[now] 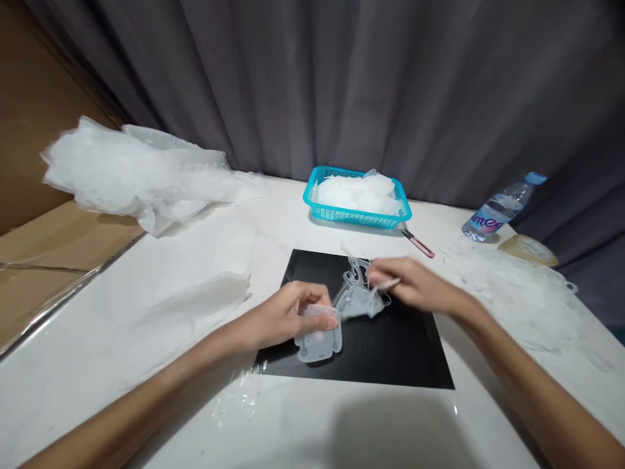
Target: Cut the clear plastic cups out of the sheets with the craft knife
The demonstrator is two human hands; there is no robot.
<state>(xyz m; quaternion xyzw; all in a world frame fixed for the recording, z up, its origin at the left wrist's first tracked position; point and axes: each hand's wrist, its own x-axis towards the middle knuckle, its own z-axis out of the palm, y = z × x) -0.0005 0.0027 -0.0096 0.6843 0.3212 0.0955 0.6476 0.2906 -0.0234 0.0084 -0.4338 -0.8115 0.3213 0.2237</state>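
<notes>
My left hand [310,309] pinches a translucent, rounded-square plastic piece [319,345] with notched corners, held above a black mat [381,358]. To its right, my right hand [398,280] is closed on a crumpled, translucent plastic scrap [359,303] with thin strips and loops hanging from it. The scrap's edge comes up against the piece in my left hand; I cannot tell if they are joined. Motion blurs the right hand a little, and a thin pale edge shows by its fingers.
Beyond the mat stands a turquoise basket [361,220] holding white translucent pieces, with thread snips [418,243] beside it. Rightward are a water bottle [500,212], a tape roll [527,251] and a pile of clear scraps [527,299]. Plastic bags [146,172] and cardboard [63,241] lie left.
</notes>
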